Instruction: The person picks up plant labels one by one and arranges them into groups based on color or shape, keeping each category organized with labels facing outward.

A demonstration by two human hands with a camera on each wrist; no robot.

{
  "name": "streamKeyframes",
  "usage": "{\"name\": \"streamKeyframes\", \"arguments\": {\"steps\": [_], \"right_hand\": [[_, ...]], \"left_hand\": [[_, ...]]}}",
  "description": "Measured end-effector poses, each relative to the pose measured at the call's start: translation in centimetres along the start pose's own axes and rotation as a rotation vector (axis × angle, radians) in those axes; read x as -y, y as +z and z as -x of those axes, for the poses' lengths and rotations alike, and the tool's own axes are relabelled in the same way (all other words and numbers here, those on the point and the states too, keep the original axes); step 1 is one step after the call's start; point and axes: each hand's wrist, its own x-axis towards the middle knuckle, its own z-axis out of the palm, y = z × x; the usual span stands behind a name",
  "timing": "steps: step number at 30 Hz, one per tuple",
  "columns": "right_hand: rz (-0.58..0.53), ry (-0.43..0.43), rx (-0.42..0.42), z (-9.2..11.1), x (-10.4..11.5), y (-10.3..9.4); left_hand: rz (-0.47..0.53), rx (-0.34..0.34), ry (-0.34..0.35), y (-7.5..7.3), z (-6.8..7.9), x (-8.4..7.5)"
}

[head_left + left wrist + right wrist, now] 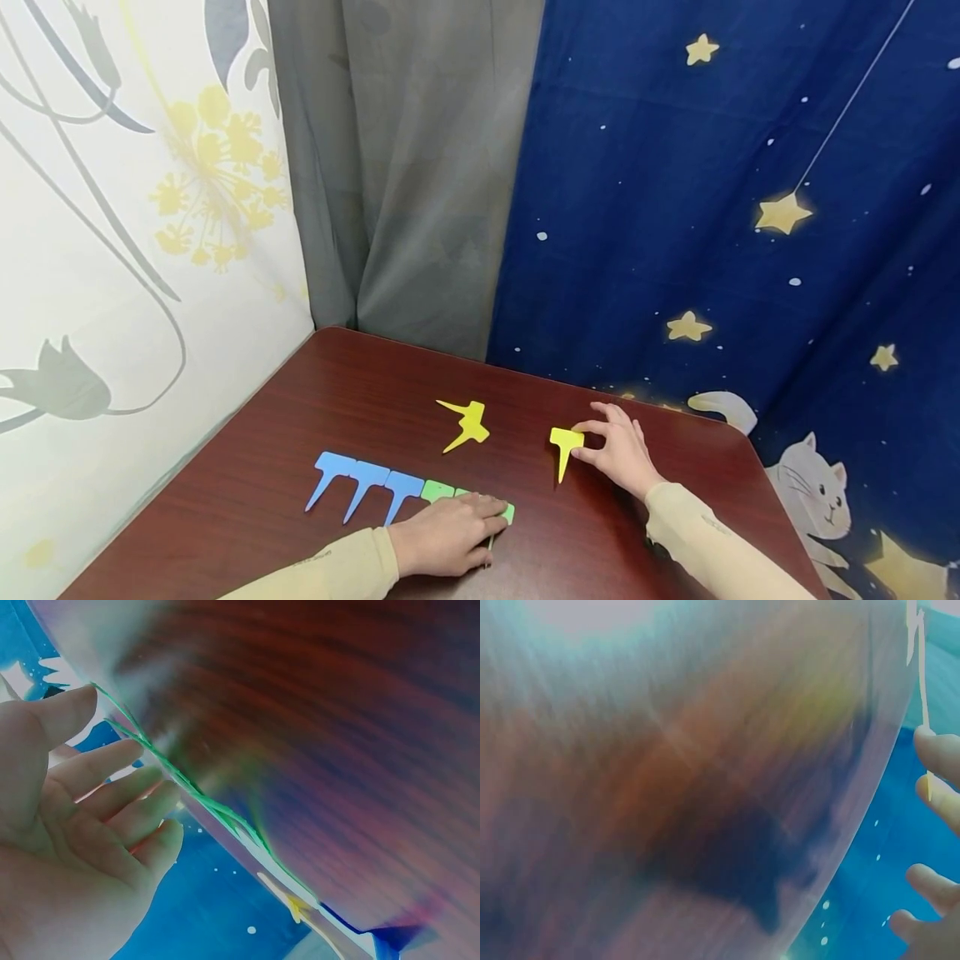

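A row of T-shaped plant labels runs across the table: three blue labels (367, 477), then green labels (438, 490). My left hand (453, 533) lies palm down over the green ones, its fingertips at the right end of the row and much of the green hidden under it. In the left wrist view the green labels (202, 796) show edge-on beside relaxed fingers. My right hand (618, 446) pinches a yellow plant label (566, 439) between thumb and index finger, its pointed stem toward me. The right wrist view shows this label edge-on as a thin strip (922, 682).
Two more yellow plant labels (472, 427) lie near the middle of the dark red-brown table (375, 367), heads together and stems pointing left. A white patterned curtain (150, 333) borders the left side. Grey and blue star-patterned curtains (637, 208) hang along the back edge.
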Motion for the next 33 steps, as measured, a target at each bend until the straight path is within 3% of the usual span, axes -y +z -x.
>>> {"name": "streamKeyframes", "arguments": {"steps": [8, 19, 33], "right_hand": [[-0.024, 0.002, -0.011, 2.2, 1.7, 0.7], [-0.046, 0.034, 0.053, 4.7, 5.2, 1.3], [-0.044, 0.019, 0.089, 7.0, 6.7, 2.4]], "left_hand": [[-0.009, 0.01, -0.02, -0.1, 0.0, -0.1], [-0.04, 0.01, -0.027, 0.1, -0.1, -0.2], [-0.057, 0.021, -0.031, -0.1, -0.2, -0.3]]}}
